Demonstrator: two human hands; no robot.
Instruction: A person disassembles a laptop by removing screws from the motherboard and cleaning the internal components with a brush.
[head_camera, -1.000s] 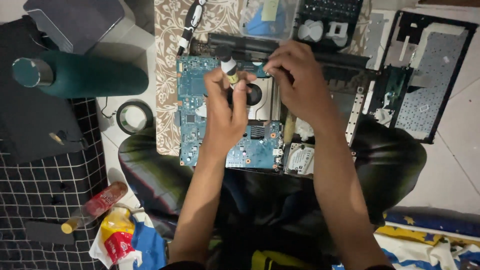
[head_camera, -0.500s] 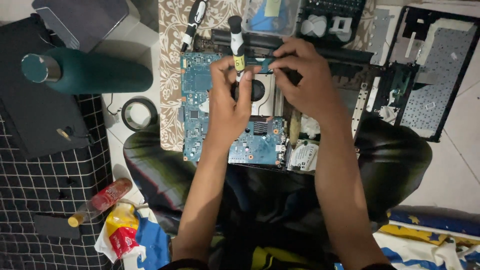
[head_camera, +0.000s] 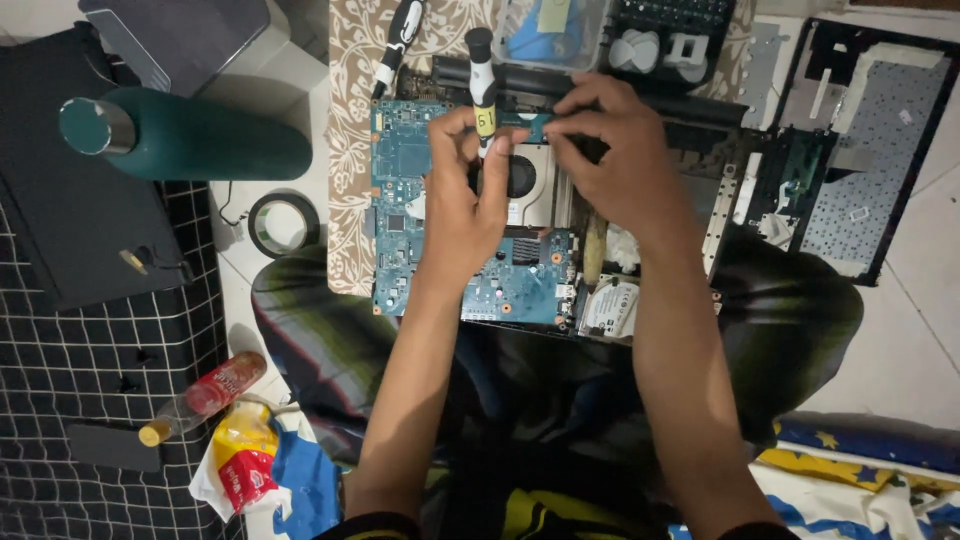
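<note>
A blue laptop motherboard (head_camera: 410, 190) with a round black fan lies on the open laptop base across my lap. My left hand (head_camera: 465, 195) grips a small screwdriver (head_camera: 482, 75) with a black handle and a yellow band, held upright over the fan area. My right hand (head_camera: 620, 160) rests beside it, fingertips pinching at the board's top edge near the screwdriver. What lies under its fingers is hidden.
A dark green bottle (head_camera: 180, 140) lies at the left beside a black laptop lid (head_camera: 70, 210). A roll of tape (head_camera: 280, 225), a small red-labelled bottle (head_camera: 205, 395) and snack wrappers (head_camera: 245, 465) sit lower left. A keyboard panel (head_camera: 875, 150) stands at right, a bit case (head_camera: 665, 35) at top.
The screwdriver has risen and stands more upright in my left hand. Both hands have shifted slightly toward the board's top edge.
</note>
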